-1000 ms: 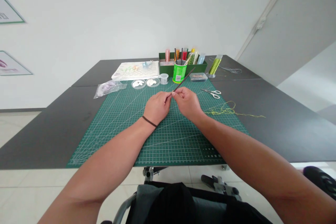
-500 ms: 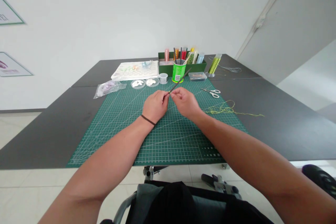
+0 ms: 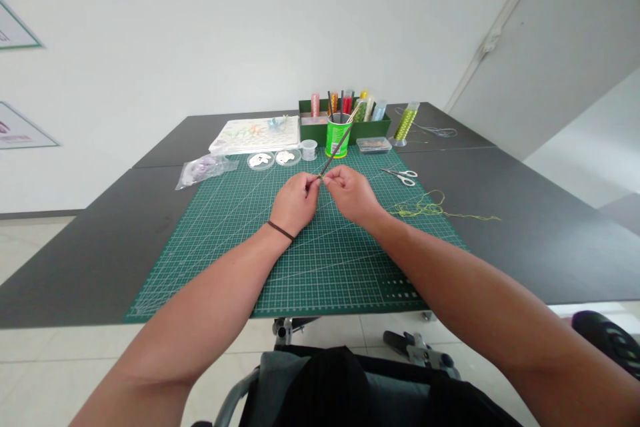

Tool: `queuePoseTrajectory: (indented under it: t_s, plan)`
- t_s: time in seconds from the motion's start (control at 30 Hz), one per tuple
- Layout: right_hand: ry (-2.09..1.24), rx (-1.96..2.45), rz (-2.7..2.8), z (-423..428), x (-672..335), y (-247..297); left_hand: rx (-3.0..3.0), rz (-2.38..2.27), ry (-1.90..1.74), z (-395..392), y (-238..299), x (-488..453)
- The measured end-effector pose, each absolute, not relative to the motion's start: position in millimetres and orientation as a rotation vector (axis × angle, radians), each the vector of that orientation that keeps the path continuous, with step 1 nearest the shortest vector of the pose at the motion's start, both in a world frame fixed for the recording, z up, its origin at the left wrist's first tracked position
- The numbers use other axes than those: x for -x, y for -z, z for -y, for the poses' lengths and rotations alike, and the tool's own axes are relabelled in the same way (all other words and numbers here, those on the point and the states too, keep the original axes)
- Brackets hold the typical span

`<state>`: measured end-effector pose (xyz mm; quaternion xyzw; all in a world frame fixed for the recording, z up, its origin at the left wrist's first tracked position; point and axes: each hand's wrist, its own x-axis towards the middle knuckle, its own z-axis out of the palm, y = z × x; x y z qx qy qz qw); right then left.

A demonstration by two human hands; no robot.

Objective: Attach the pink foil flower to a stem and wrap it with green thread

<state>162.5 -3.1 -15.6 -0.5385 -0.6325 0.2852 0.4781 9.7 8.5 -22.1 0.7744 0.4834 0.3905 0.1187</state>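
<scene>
Both hands meet over the middle of a green cutting mat (image 3: 320, 260). My left hand (image 3: 296, 202), with a dark band at the wrist, pinches the near end of a thin dark stick (image 3: 334, 153). My right hand (image 3: 352, 192) is closed in a pinch right beside it, fingertips at the same end of the stick. The stick slants up and away towards a green can (image 3: 337, 135). A loose tangle of yellow-green thread (image 3: 425, 207) lies on the mat just right of my right wrist.
Small scissors (image 3: 403, 175) lie right of the hands. Behind are two round dishes (image 3: 273, 159), a small clear pot (image 3: 309, 149), a green box of bead tubes (image 3: 345, 117), a thread spool (image 3: 404, 124), a printed sheet (image 3: 256, 134) and a plastic bag (image 3: 203, 168).
Both hands have shifted slightly left and the stick's far end has swung left, now crossing in front of the green can. The pinch on it is unchanged.
</scene>
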Motion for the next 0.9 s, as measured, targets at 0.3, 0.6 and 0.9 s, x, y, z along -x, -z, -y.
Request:
queuePoseTrajectory:
  t_s: [0.3, 0.6, 0.9]
  plan:
    - [-0.716, 1.316, 1.547, -0.9, -167.6, 17.0, -1.93, -1.334, -1.17, -7.2, 20.5, -13.4]
    - [-0.788, 1.259, 1.571, -5.9, -174.0, 18.3, -1.521, -1.076, -1.153, -9.6, 19.9, -15.9]
    - [-0.759, 1.221, 1.628, -17.4, -187.7, 26.4, -1.249, -0.873, -1.131, -13.2, 21.6, -13.7]
